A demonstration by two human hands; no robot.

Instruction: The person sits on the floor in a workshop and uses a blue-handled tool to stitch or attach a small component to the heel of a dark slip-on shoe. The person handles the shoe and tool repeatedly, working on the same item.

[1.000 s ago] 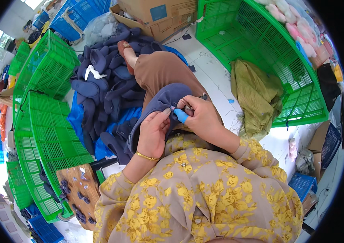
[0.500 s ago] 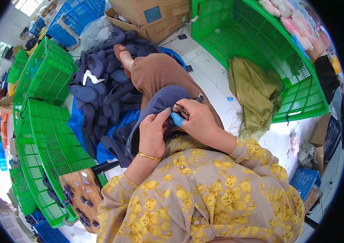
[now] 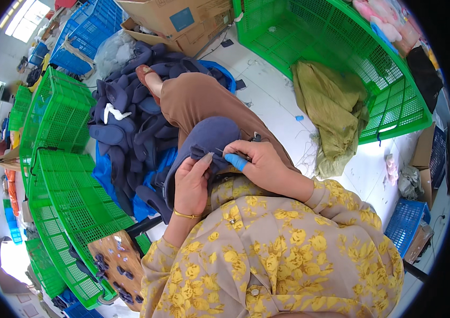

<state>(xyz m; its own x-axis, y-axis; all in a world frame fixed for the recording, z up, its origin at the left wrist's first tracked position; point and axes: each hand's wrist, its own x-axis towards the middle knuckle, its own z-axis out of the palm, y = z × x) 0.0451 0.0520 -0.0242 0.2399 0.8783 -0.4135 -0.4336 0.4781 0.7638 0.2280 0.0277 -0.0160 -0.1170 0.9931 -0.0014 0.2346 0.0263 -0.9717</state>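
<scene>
We seem midway through positioning the navy bow [image 3: 198, 152] on the navy slipper [image 3: 214, 130] across our lap [image 3: 248, 117]. Our left hand [image 3: 191, 183] pinches the bow; our right hand [image 3: 267, 166] curls closed beside it, contents hidden. The next move calls for 2 steady grips.

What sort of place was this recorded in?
Probably a footwear workshop: a heap of dark blue slippers, large green mesh crates, and a wooden board scattered with small dark pieces.

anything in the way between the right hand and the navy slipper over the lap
Nothing visible: the right hand is right at the navy slipper, just right of the small navy bow at the left hand's fingertips. Exact finger contact is unclear.
</scene>
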